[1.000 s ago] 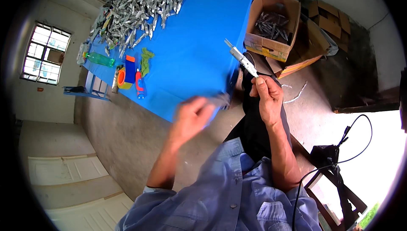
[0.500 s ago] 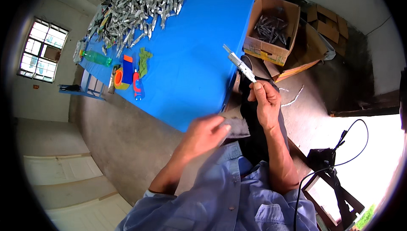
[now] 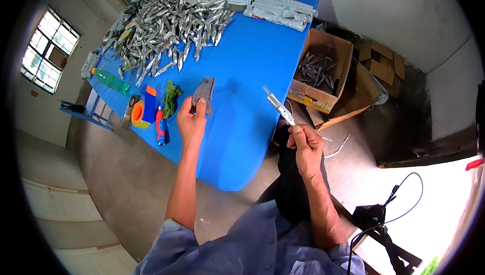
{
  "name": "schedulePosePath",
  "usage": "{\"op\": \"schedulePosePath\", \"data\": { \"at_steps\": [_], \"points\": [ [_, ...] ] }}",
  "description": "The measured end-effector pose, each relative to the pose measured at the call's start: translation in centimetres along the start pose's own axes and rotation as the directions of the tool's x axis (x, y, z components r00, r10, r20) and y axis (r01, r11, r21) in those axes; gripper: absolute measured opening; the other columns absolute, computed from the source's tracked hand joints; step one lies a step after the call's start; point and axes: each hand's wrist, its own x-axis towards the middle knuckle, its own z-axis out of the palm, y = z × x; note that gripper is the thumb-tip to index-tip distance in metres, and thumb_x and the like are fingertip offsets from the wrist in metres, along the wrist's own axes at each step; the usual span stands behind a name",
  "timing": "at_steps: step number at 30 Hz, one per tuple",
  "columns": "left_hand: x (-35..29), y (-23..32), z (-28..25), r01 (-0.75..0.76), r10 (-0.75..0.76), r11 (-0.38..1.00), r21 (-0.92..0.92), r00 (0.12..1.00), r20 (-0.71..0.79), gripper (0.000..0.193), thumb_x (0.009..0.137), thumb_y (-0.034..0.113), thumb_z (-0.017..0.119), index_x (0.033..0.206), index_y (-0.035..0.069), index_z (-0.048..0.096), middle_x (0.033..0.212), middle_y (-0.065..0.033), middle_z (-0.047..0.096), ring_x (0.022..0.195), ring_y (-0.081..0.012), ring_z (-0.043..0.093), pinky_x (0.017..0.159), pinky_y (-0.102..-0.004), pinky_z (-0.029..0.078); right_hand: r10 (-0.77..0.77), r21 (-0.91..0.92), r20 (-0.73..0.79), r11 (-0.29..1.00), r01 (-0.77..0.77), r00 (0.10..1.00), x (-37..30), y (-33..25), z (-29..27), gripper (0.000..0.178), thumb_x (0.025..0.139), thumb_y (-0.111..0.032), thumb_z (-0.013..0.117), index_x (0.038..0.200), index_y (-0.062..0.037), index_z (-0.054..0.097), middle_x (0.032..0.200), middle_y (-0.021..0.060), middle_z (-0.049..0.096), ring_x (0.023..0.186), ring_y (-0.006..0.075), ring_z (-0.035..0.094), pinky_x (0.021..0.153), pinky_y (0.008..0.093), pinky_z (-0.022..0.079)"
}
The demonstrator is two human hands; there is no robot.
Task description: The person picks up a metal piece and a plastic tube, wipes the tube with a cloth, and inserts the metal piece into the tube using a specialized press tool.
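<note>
Above the blue table [image 3: 252,63], right hand [image 3: 304,146] fingers clamp a metal rod [image 3: 278,106] pointing up-left; left hand [image 3: 191,121] pinches a grey rag [image 3: 203,91].

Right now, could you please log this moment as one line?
left hand: holds grey cloth over blue table | right hand: holds metal piece upright

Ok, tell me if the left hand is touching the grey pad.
Touching: the head view shows the left hand with its thumb on the grey pad.

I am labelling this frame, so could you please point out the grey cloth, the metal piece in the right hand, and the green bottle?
grey cloth [image 3: 204,90]: head view, middle of the cloth.
metal piece [image 3: 279,107]: head view, mid-shaft.
green bottle [image 3: 111,81]: head view, bottle body.
</note>
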Motion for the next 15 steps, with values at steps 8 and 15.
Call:
{"op": "schedulePosePath", "data": {
  "at_steps": [8,15],
  "points": [
    [7.8,-2.8,7.4,-0.267,0.276,0.960,0.087,0.953,-0.123,0.024,0.102,0.019,0.067,0.120,0.004,0.072,0.101,-0.0110,0.071,0.083,-0.0201,0.067,0.071,-0.0391,0.053,0.043,-0.104,0.027,0.994,-0.040,0.999,3.7,1.2,1.3,0.028,0.110,-0.021,0.062,0.101,0.0038,0.072,0.073,0.0007,0.061,0.067,0.0086,0.054,0.063,0.0249,0.043],
    [10.7,-4.2,10.9,-0.363,0.383,0.902,0.233,0.923,-0.042,0.023,0.098,0.013,0.068,0.118,0.004,0.073,0.104,-0.0162,0.070,0.085,-0.0307,0.067,0.073,-0.0423,0.053,0.160,-0.428,0.034,0.894,-0.131,0.986,3.6,1.1,1.3,0.025,0.108,-0.019,0.062,0.100,0.0034,0.071,0.073,0.0018,0.063,0.067,0.0087,0.057,0.063,0.0257,0.045]
  ]
}}
